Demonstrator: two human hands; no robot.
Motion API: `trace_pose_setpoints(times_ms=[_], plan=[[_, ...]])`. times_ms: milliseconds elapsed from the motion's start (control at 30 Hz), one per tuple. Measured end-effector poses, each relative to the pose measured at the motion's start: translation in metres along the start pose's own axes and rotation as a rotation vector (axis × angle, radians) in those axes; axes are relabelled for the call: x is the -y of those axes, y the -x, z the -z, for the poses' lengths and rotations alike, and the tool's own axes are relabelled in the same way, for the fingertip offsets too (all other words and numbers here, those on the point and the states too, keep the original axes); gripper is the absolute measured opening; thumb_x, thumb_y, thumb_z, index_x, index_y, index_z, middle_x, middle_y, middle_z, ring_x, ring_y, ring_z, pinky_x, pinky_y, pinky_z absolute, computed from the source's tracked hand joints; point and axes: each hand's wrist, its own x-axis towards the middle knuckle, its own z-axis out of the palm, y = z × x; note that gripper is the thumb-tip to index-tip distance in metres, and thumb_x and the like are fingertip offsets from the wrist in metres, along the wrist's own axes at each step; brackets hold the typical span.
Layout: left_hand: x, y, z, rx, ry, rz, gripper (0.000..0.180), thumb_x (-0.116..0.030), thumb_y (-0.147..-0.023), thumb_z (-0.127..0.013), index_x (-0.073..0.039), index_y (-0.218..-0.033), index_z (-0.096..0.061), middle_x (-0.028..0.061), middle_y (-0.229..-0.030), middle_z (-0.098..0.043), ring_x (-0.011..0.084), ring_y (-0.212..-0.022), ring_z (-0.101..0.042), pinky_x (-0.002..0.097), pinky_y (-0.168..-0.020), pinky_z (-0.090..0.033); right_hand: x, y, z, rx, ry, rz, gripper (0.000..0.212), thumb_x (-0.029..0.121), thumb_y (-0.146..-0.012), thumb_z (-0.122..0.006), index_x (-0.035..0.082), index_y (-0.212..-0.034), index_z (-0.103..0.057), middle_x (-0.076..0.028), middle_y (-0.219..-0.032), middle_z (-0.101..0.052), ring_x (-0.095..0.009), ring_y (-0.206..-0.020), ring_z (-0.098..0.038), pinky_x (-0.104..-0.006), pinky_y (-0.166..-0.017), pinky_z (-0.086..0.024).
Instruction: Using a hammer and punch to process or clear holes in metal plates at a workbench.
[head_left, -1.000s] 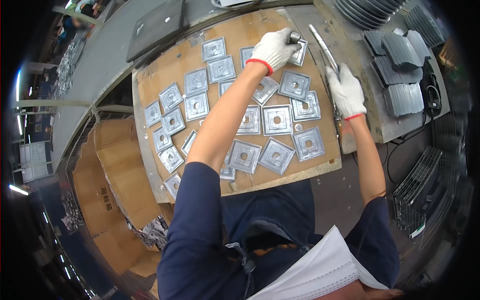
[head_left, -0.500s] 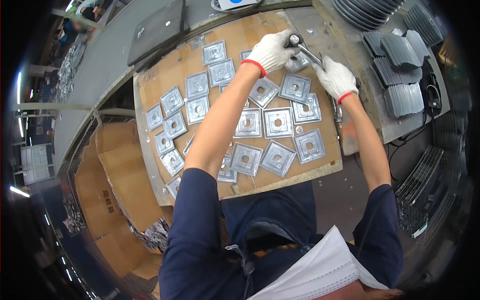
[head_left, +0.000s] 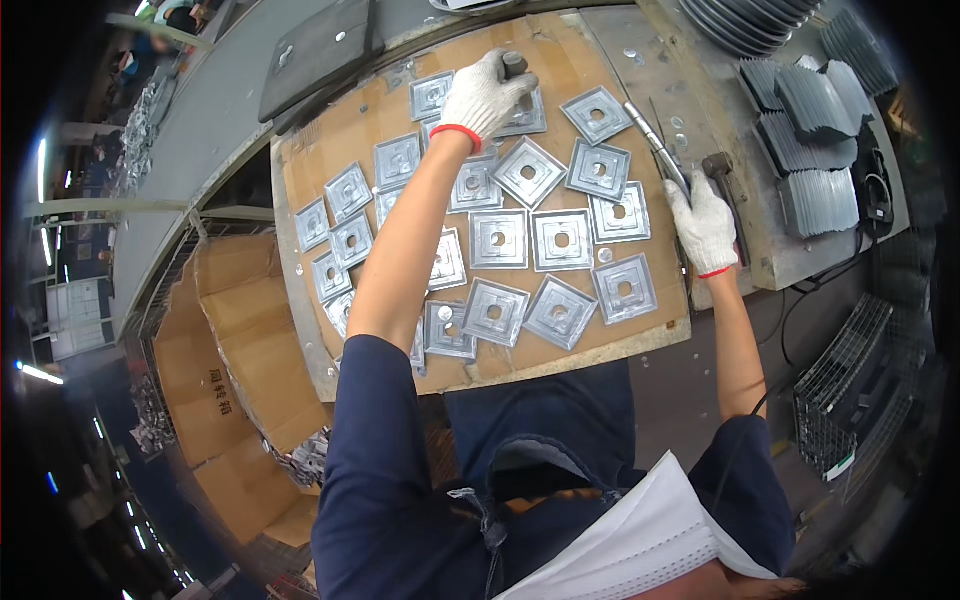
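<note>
My left hand [head_left: 488, 98], in a white knit glove with a red cuff, is closed around a dark, round-ended piece [head_left: 514, 65] over the far part of the cardboard. Below it lies a square silver metal plate [head_left: 530, 115], partly hidden by the hand. At the board's right edge my gloved right hand [head_left: 704, 228] is closed on the near end of a slim silver metal rod [head_left: 655, 140]. A hammer [head_left: 718, 165] lies just right of that hand. Several more square plates with centre holes [head_left: 562, 240] are spread over the cardboard sheet [head_left: 590, 365].
Stacks of curved grey metal pieces [head_left: 815, 200] and nested round dishes [head_left: 745, 25] stand on the right bench. A black flat case [head_left: 318, 60] lies far left. An open cardboard box [head_left: 250, 340] is left of the table; a wire basket [head_left: 845, 370] is lower right.
My left hand has moved left with the dark piece, uncovering a plate on the right. My right hand has drawn nearer with the rod, away from the left hand. The hammer now shows.
</note>
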Motion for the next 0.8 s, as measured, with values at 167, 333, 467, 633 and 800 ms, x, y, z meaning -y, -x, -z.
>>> trace_pose_setpoints(times_ms=[167,333,467,633,800], plan=[[0.021,0.014,-0.001,0.014,0.041,0.125,0.051,-0.037,-0.094,-0.074,-0.001,-0.130,-0.068,0.0155,-0.110,-0.080,0.0306,-0.106,-0.075,0.0365,-0.098,-0.055,-0.003,-0.001,-0.005,-0.047,0.001,0.013,0.057,0.051,-0.104,-0.062,0.000,-0.129,-0.066,-0.032,-0.088,-0.072,-0.052,-0.086,-0.070,-0.0594,-0.073,-0.054],[0.013,0.019,0.007,0.101,0.010,0.060,0.050,-0.039,-0.095,-0.075,-0.006,-0.131,-0.068,0.0154,-0.118,-0.078,0.0320,-0.106,-0.075,0.0374,-0.096,-0.057,0.003,0.000,-0.001,-0.030,-0.024,0.005,0.056,0.051,-0.103,-0.063,0.002,-0.129,-0.066,-0.033,-0.089,-0.072,-0.053,-0.086,-0.070,-0.0598,-0.073,-0.054],[0.012,0.020,-0.001,0.096,-0.019,0.071,0.047,-0.037,-0.095,-0.075,-0.007,-0.131,-0.069,0.0162,-0.114,-0.078,0.0331,-0.103,-0.075,0.0383,-0.092,-0.058,-0.002,-0.003,-0.005,-0.029,-0.030,-0.002,0.054,0.051,-0.104,-0.063,0.003,-0.128,-0.066,-0.032,-0.092,-0.072,-0.052,-0.091,-0.070,-0.0595,-0.077,-0.053],[0.027,0.019,-0.016,-0.055,0.055,0.041,0.048,-0.037,-0.096,-0.076,-0.003,-0.128,-0.070,0.0171,-0.111,-0.079,0.0334,-0.101,-0.076,0.0386,-0.091,-0.059,0.001,-0.006,-0.003,0.002,-0.075,-0.022,0.054,0.052,-0.104,-0.063,0.003,-0.127,-0.067,-0.031,-0.096,-0.073,-0.052,-0.095,-0.070,-0.0585,-0.080,-0.053],[0.031,0.012,-0.021,-0.090,-0.032,0.099,0.052,-0.038,-0.095,-0.078,-0.001,-0.130,-0.069,0.0188,-0.116,-0.079,0.0341,-0.105,-0.076,0.0383,-0.092,-0.059,0.000,-0.012,0.001,0.110,-0.114,-0.046,0.053,0.046,-0.107,-0.062,-0.004,-0.126,-0.064,-0.030,-0.110,-0.073,-0.046,-0.104,-0.071,-0.0484,-0.089,-0.053]])
